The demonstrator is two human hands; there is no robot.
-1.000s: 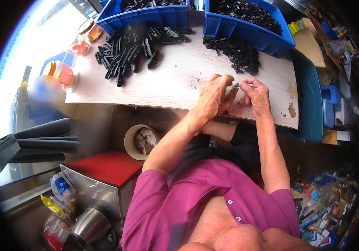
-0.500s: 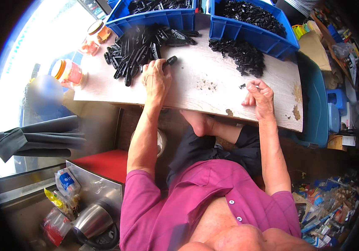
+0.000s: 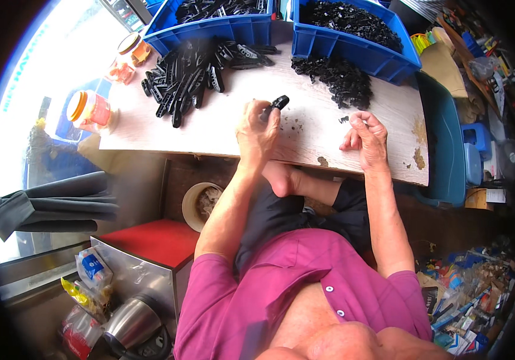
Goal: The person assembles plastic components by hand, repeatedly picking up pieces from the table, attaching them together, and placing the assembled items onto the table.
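Observation:
My left hand [image 3: 256, 137] is closed around a long black plastic part [image 3: 280, 102], whose rounded end juts out past the fingers to the right, above the table. To the right, my right hand [image 3: 371, 144] is pinched shut at thumb and forefinger. A tiny black toothed piece [image 3: 344, 119] sticks out at those fingertips. Beyond my left hand lies a heap of similar long black parts [image 3: 188, 78], some with pale markings. A pile of small black pieces [image 3: 344, 87] spreads out beyond my right hand.
Two blue bins, one of long parts [image 3: 209, 37] and one of small pieces [image 3: 353, 59], stand at the table's far side. Lidded jars [image 3: 92, 111] line the left end. A teal tub [image 3: 443, 138] adjoins the table's right edge; a whitish bucket [image 3: 190, 207] sits below.
My left hand has moved right and toward me, away from the heap, carrying a long black part. My right hand keeps nearly the same place and pinch; the whole view has shifted slightly.

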